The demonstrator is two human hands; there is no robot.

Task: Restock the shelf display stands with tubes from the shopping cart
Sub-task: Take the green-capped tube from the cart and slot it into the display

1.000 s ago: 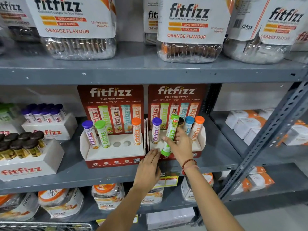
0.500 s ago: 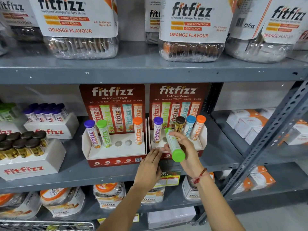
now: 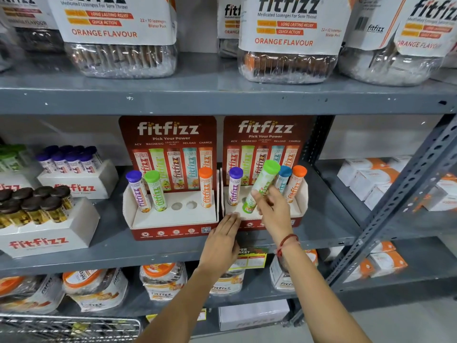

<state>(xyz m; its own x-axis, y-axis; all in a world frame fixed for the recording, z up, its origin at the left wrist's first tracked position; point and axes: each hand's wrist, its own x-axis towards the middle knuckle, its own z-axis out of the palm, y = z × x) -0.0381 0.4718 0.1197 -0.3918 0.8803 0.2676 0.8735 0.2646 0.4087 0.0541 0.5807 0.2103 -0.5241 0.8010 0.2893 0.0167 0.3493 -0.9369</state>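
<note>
The green-capped tube [image 3: 261,185] stands cap-up and tilted toward 1 o'clock, its base at the white deck of the right display stand [image 3: 300,205], at or just above the second hole — which of the two cannot be told. The right hand [image 3: 273,211] grips the tube's lower half from 4 o'clock: thumb and fingers curled partly closed around the barrel, palm off the deck. A red cord circles that wrist.

The left hand [image 3: 222,237] lies flat and nearly fully extended, holding nothing; its fingertips touch the stand's front left corner at 8 o'clock from the tube.

In the same stand, a purple-capped tube [image 3: 233,185] sits at 9 o'clock of the held tube, and a blue-capped tube [image 3: 283,178] and an orange-capped tube [image 3: 295,183] at 3 o'clock — the held tube partly hides the slot behind it.

The left display stand [image 3: 170,217], just beside at 9 o'clock, carries purple, green and orange tubes, with two open holes [image 3: 184,205] between green and orange. The shopping cart [image 3: 69,325] rim shows at 7 o'clock, well apart.
</note>
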